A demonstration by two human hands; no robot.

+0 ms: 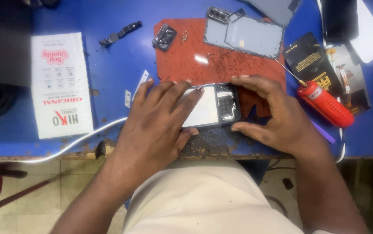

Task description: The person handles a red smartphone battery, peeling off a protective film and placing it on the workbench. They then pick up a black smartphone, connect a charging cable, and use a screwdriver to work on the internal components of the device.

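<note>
An opened phone (214, 106) lies back-up near the front edge of a blue table (108, 60), its white inner part and dark circuit area exposed. My left hand (156, 125) lies flat over its left half, fingers spread and pressing on it. My right hand (269, 112) clasps the phone's right end between thumb and fingers. A grey back cover (245, 34) rests on a red mat (186, 60) behind the phone. A small dark camera frame (164, 37) sits on the mat's left corner.
A red-handled screwdriver (325, 104) lies right of my hand. A white printed packet (61, 84) is at the left, a black bracket (120, 33) behind it. Black and gold packaging (310, 60) and a dark phone (339, 18) sit far right. A white cable (78, 141) crosses the front edge.
</note>
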